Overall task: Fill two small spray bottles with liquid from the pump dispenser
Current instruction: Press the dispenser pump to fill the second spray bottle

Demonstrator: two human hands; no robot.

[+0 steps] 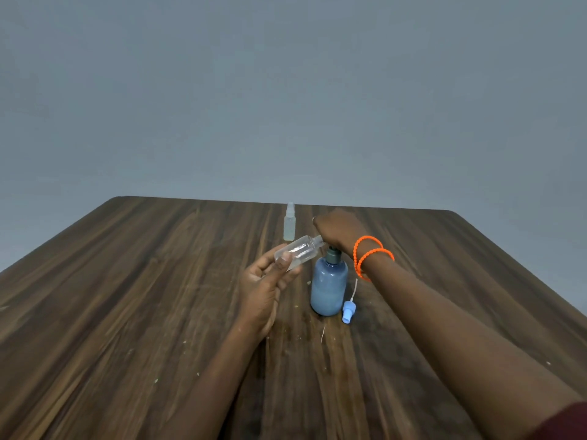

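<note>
Open bottle [298, 251]: tilted, mouth touching the pump dispenser [328, 285] spout, above the tabletop [158, 296].
Left hand [265, 292]: fingers grasping its base; keep mouth under spout.
Right hand [338, 231]: fingers curled over pump head; press slowly.
Second bottle [289, 222]: capped, standing behind.
Blue sprayer cap [348, 309]: lying beside the dispenser.

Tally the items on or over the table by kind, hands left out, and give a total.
Small spray bottles: 2, one tilted in the left hand at, one standing at
Pump dispenser: 1
Blue spray cap: 1
Total: 4

Dark wooden table [127, 296], grey wall [286, 90] behind.
</note>
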